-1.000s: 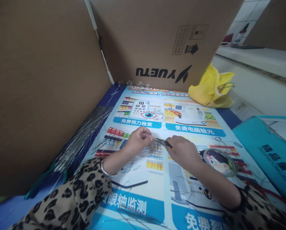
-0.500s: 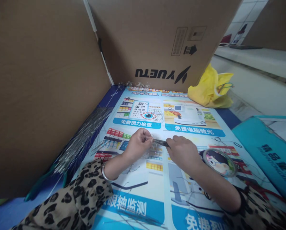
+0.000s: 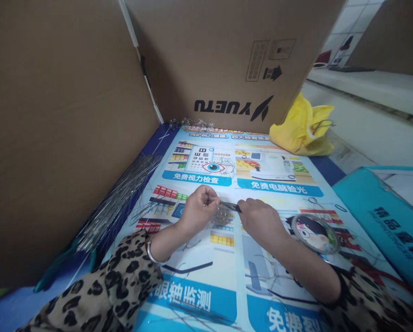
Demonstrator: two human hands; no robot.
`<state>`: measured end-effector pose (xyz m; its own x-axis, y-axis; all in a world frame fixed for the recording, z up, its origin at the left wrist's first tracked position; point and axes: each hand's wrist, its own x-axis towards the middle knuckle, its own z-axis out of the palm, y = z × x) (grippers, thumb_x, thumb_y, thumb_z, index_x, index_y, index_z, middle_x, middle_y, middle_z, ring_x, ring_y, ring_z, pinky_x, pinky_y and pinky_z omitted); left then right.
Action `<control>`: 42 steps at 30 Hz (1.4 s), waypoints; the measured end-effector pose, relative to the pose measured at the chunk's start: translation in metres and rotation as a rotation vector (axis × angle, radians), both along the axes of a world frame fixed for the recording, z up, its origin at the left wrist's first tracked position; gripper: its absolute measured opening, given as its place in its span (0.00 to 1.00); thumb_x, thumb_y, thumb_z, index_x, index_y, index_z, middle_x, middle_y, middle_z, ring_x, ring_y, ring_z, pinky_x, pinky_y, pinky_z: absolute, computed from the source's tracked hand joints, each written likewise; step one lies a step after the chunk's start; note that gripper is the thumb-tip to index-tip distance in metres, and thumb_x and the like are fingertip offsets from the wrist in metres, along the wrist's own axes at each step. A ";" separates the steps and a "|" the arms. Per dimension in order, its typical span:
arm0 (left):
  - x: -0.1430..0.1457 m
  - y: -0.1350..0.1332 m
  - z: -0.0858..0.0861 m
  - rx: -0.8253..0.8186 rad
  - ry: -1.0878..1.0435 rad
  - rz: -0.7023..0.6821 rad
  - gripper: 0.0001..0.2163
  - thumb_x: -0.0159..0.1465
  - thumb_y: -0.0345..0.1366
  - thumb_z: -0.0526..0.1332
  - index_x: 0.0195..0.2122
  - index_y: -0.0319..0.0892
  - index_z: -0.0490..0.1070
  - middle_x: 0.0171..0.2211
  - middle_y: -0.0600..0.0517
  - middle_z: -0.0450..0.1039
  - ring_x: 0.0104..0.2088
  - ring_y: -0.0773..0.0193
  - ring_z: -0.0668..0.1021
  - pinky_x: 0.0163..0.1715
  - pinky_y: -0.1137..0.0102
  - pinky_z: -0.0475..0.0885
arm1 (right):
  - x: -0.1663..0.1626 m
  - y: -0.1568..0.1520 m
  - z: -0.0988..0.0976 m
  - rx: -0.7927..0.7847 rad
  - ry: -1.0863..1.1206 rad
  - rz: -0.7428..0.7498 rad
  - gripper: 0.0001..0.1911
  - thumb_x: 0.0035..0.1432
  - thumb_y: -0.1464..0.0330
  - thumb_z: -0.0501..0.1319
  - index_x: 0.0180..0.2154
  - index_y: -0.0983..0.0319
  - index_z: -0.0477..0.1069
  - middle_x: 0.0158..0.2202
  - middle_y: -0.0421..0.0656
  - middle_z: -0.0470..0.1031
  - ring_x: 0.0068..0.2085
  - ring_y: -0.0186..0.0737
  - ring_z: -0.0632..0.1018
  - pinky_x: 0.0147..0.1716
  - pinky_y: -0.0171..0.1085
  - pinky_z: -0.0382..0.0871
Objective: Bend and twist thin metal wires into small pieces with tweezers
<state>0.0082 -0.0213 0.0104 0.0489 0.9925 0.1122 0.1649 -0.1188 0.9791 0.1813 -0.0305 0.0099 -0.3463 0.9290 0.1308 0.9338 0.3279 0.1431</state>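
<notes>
Over the middle of the printed poster, my left hand [image 3: 200,208] pinches a thin wire piece [image 3: 223,216] whose fine loops hang just below the fingertips. My right hand [image 3: 262,220] is wrapped round a pair of dark pliers [image 3: 231,206]. The jaws of the pliers point left and meet the wire at my left fingertips. Whether the jaws are closed on it is too small to tell. The handles are hidden inside my right hand.
A bundle of straight wires [image 3: 120,198] lies at left beside tall cardboard [image 3: 234,55]. A clear round dish [image 3: 315,234] sits near my right forearm. A yellow bag [image 3: 301,129] and a turquoise box [image 3: 382,216] stand at right. Loose wires [image 3: 199,316] lie in front.
Both hands keep almost the same pose, with the pliers still at the wire. The whole view has shifted slightly.
</notes>
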 end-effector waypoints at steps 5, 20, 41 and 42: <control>0.000 0.000 0.000 0.020 0.027 0.027 0.05 0.53 0.31 0.58 0.30 0.40 0.62 0.27 0.53 0.69 0.27 0.70 0.72 0.28 0.75 0.66 | -0.002 -0.001 0.001 0.030 0.023 -0.009 0.06 0.55 0.68 0.53 0.32 0.61 0.67 0.30 0.43 0.71 0.33 0.40 0.70 0.28 0.35 0.52; 0.001 -0.002 0.001 0.074 0.039 0.103 0.06 0.54 0.32 0.58 0.30 0.41 0.60 0.27 0.54 0.70 0.26 0.70 0.74 0.30 0.74 0.67 | -0.013 -0.004 0.008 0.056 0.009 -0.094 0.08 0.56 0.67 0.51 0.33 0.62 0.67 0.30 0.46 0.70 0.33 0.42 0.71 0.28 0.36 0.53; 0.001 -0.005 0.002 0.084 -0.011 0.100 0.05 0.55 0.30 0.56 0.31 0.41 0.59 0.28 0.55 0.68 0.27 0.71 0.73 0.31 0.74 0.67 | -0.024 -0.009 0.014 -0.002 -0.018 -0.135 0.09 0.56 0.74 0.49 0.34 0.62 0.66 0.29 0.48 0.71 0.32 0.43 0.74 0.26 0.36 0.58; 0.001 -0.006 0.002 0.091 -0.002 0.101 0.05 0.55 0.30 0.56 0.32 0.41 0.60 0.28 0.55 0.68 0.27 0.71 0.73 0.32 0.74 0.67 | -0.025 -0.010 0.014 -0.006 -0.016 -0.139 0.09 0.55 0.74 0.48 0.34 0.62 0.66 0.29 0.48 0.72 0.32 0.43 0.74 0.25 0.36 0.58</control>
